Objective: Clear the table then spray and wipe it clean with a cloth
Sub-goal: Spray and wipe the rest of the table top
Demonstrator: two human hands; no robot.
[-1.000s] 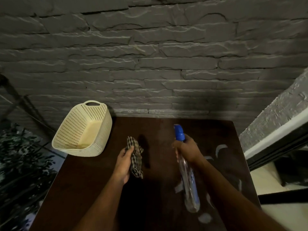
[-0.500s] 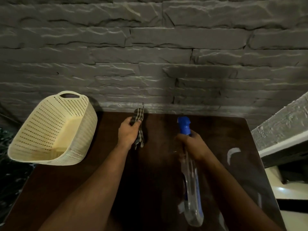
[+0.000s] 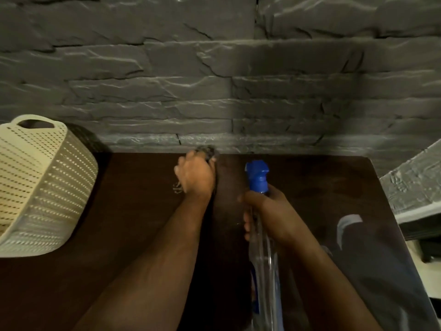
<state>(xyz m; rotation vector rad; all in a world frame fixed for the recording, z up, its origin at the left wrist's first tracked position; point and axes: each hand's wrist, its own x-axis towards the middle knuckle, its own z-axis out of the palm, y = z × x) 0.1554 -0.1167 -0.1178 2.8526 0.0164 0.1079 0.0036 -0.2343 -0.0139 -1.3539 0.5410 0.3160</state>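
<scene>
My left hand (image 3: pixel 194 175) presses a checked cloth (image 3: pixel 210 152) onto the dark brown table (image 3: pixel 133 211) near its far edge by the wall; only bits of the cloth show around my fingers. In my right hand (image 3: pixel 267 211) is a clear spray bottle (image 3: pixel 265 259) with a blue nozzle (image 3: pixel 257 174), gripped at the neck. The nozzle points toward the wall and the bottle's body runs back along my forearm.
A cream perforated plastic basket (image 3: pixel 43 187) sits tilted at the table's far left corner. A grey stone wall (image 3: pixel 214 91) rises directly behind the table. The table's right edge drops to a pale floor and a ledge (image 3: pixel 415 187).
My left hand has pushed the cloth away from me across the table to the far edge. The spray bottle hand stayed beside it, and the camera moved closer to the wall.
</scene>
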